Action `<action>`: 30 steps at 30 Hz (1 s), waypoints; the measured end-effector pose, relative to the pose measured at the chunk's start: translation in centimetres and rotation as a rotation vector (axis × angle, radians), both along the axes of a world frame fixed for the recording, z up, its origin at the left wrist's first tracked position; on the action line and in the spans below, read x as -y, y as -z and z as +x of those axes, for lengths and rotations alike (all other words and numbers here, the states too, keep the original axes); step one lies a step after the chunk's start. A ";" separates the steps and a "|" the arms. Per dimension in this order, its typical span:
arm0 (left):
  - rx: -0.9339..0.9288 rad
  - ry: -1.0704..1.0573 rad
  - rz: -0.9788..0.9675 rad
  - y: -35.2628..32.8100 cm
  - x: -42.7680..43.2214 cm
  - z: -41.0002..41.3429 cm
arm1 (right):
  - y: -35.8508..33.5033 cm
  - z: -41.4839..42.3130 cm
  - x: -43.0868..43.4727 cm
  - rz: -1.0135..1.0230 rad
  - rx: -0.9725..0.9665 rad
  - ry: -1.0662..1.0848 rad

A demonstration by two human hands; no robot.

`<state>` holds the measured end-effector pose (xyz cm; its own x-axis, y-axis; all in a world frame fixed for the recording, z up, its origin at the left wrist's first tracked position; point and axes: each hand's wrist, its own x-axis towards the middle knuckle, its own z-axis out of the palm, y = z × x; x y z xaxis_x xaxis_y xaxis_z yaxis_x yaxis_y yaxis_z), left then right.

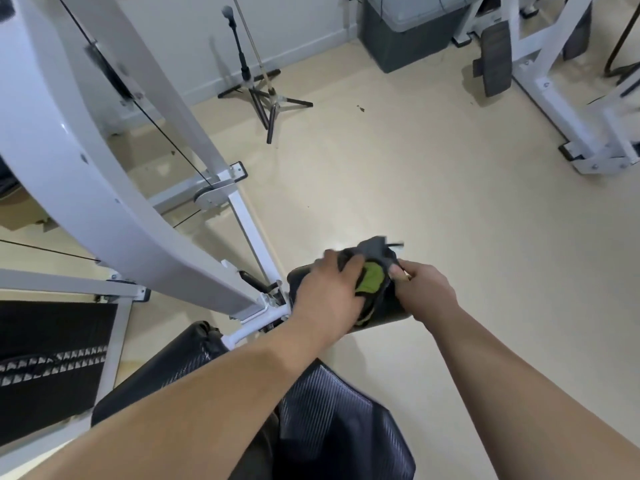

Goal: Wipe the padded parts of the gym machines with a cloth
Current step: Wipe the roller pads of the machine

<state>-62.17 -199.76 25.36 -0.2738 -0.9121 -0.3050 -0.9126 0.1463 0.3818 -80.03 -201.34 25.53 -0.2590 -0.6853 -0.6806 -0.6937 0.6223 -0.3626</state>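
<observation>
A dark grey cloth with a green patch is bunched over a black padded roller at the front of the white gym machine. My left hand presses on the cloth from the left. My right hand pinches the cloth's right edge between thumb and fingers. Below my arms lies the machine's black padded seat with a ribbed texture.
A black rubber mat lies at the lower left beside the white frame. Two stands on tripod legs rest near the far wall. A second white machine and a dark bin stand at the upper right. Beige floor lies between.
</observation>
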 end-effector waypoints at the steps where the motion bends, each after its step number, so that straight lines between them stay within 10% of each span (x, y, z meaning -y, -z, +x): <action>1: 0.003 -0.055 0.015 0.0 -0.8 2.0 | 0.0 0.0 -0.1 -0.010 0.023 0.014; 9: 0.076 -0.400 0.120 -1.0 -0.9 2.0 | 0.4 0.6 -0.9 -0.085 0.068 0.076; 18: 0.016 -0.042 0.068 -1.2 -0.2 -2.2 | -0.3 0.1 -1.1 -0.076 0.102 0.039; 30: -0.008 -0.200 0.064 -0.8 -0.4 4.3 | -0.5 -1.0 -4.8 -0.075 0.164 0.072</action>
<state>-57.88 -199.36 26.14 -0.0920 -0.9273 -0.3629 -0.9179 -0.0623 0.3920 -81.01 -196.58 25.99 -0.1990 -0.7193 -0.6655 -0.5765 0.6351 -0.5141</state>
